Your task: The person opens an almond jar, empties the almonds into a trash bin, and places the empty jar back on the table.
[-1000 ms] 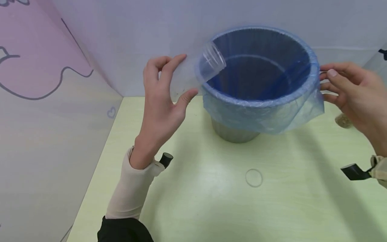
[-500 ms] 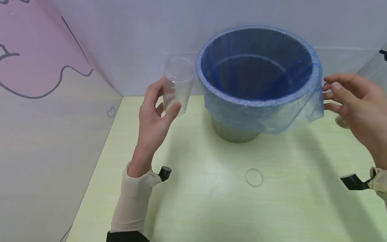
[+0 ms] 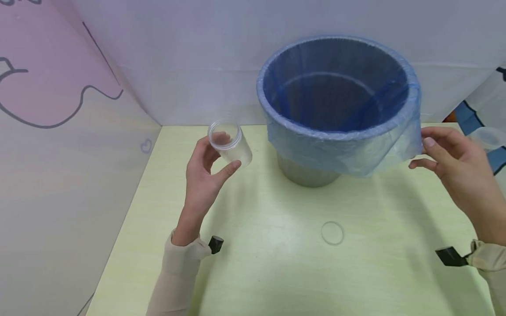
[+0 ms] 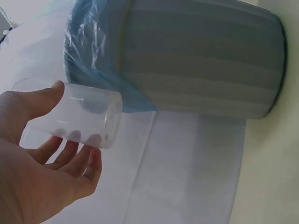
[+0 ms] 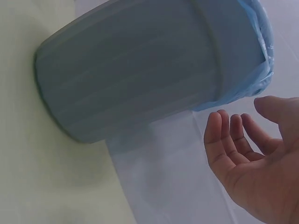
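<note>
My left hand (image 3: 205, 169) grips a clear plastic jar (image 3: 239, 153) left of the bin, its thumb on one side and fingers on the other. The jar tilts with its threaded open mouth toward the head camera; I see nothing inside it. In the left wrist view the jar (image 4: 86, 109) overlaps the blue bag. A grey bin (image 3: 308, 171) stands on the table, lined with a blue plastic bag (image 3: 332, 151) folded over its rim. My right hand (image 3: 464, 171) hovers beside the bag's right edge, fingers loosely bent; in the right wrist view nothing lies between thumb and fingers.
A thin clear ring (image 3: 332, 233) lies on the pale green table (image 3: 276, 267) in front of the bin. Past my right hand there is a translucent round container (image 3: 488, 137) by a blue and white surface. Pale walls (image 3: 189, 52) close off the back and left.
My left hand has drawn the jar from the bin's rim leftward and lower, turning its mouth toward the head camera. My right hand has dropped slightly along the bag; a small brown round thing is now hidden.
</note>
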`<state>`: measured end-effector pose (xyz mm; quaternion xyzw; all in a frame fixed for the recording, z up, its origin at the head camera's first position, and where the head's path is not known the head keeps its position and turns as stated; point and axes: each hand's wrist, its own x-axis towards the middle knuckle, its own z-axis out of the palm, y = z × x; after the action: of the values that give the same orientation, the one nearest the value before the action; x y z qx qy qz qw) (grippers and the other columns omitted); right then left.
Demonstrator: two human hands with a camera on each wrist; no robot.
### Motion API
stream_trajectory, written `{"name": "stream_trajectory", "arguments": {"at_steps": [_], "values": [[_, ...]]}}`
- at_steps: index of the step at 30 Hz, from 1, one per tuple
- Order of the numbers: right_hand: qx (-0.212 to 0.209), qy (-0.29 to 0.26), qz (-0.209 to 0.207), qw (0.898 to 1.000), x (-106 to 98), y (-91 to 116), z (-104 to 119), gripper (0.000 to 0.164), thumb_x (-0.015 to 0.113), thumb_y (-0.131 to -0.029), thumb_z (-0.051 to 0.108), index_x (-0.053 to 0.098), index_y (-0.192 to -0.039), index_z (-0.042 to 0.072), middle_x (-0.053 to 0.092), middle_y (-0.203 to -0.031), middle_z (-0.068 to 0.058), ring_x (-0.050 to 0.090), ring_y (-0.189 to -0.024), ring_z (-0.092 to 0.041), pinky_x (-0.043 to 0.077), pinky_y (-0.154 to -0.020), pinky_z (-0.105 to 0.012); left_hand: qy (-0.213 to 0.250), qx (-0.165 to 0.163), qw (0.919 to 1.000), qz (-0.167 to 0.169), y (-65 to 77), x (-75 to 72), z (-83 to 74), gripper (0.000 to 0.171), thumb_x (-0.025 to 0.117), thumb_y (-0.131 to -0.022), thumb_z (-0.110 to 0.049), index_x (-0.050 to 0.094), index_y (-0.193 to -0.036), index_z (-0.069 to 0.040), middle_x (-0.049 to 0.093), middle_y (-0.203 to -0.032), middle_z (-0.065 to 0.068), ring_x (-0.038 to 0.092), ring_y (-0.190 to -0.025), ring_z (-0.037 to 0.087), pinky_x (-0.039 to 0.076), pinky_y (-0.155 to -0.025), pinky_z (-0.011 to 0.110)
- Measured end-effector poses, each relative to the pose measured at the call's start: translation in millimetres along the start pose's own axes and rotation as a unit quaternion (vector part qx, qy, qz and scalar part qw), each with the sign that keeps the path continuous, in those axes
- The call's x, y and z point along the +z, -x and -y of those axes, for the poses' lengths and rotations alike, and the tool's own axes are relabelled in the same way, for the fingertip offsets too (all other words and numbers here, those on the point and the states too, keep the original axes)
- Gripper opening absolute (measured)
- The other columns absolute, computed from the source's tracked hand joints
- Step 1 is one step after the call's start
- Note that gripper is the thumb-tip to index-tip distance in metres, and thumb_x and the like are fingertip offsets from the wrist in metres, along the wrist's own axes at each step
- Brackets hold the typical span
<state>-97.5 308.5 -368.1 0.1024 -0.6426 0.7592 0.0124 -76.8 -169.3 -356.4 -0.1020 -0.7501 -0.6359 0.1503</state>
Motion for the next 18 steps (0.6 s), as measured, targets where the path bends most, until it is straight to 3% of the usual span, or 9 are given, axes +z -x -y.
{"name": "stream_trajectory", "arguments": {"at_steps": [6, 13, 18], "values": [[0.014, 0.064, -0.016, 0.998, -4.5, 17.6, -15.3, 0.035, 0.051, -0.107, 0.001, 0.056, -0.142, 0.001, 0.063, -0.119, -0.002, 0.069, -0.094, -0.009, 0.058, -0.077, -0.015, -0.001, -0.051, 0.9987, 0.008, 18.3, -2.7, 18.0, 0.065, 0.082, -0.082, 0.008, 0.053, -0.139, -0.003, 0.062, -0.134, 0.002, 0.062, -0.128, 0.017, 0.048, -0.113, 0.031], [0.002, 0.118, -0.017, 0.993, -12.9, 39.2, -30.0, 0.036, 0.051, -0.107, -0.001, 0.054, -0.142, -0.002, 0.061, -0.119, -0.003, 0.068, -0.095, -0.008, 0.057, -0.078, -0.013, -0.017, -0.127, 0.9916, 0.018, 41.1, 0.1, 36.4, 0.068, 0.086, -0.081, 0.003, 0.053, -0.139, -0.009, 0.061, -0.139, 0.001, 0.060, -0.133, 0.017, 0.046, -0.118, 0.037], [0.006, 0.197, -0.026, 0.980, -17.5, 52.5, -39.9, 0.036, 0.051, -0.106, -0.002, 0.055, -0.142, 0.000, 0.060, -0.123, 0.000, 0.067, -0.095, -0.004, 0.056, -0.077, -0.012, -0.003, -0.176, 0.9836, 0.040, 56.3, 6.3, 45.9, 0.067, 0.086, -0.081, 0.003, 0.054, -0.138, -0.010, 0.058, -0.143, 0.002, 0.059, -0.138, 0.021, 0.050, -0.114, 0.040]]}}
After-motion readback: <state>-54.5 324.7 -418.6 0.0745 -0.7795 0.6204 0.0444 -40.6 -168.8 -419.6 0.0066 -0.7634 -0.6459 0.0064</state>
